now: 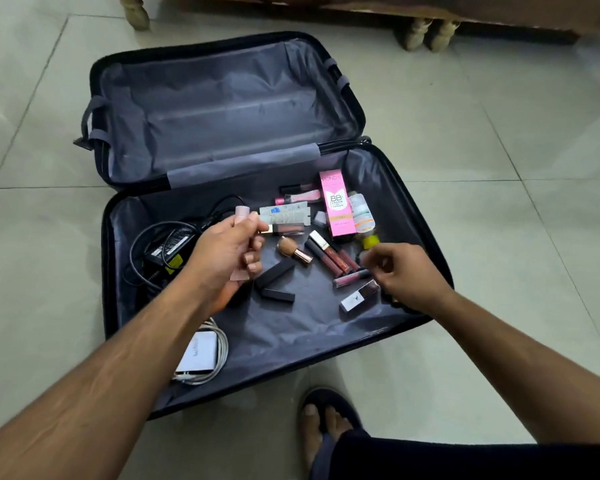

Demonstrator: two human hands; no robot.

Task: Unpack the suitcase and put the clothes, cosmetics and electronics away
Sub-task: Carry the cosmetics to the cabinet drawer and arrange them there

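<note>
A pale pink tube (240, 237) is gripped in the left hand (227, 252) above the near half of the open suitcase (326, 327). Its long axis runs almost upright in the view, the upper end tipped slightly away from the person, the lower end showing below the curled fingers. A second item appears to be held alongside it, though this cannot be told for sure.

The right hand (400, 271) is lowered over a cluster of lip gloss tubes (340, 259) near the case's right wall, its fingers curled and close together; whether anything is pinched cannot be told.

Around these lie a makeup brush (293, 251), black lipstick cases (276, 284), a pink BB cream box (336, 206), a black power adapter (168, 244) and a white charger (200, 353).

As a judgement, slips are likely if more small tubes are gathered into an already occupied hand. Round tubes may roll when neighbours are lifted.
</note>
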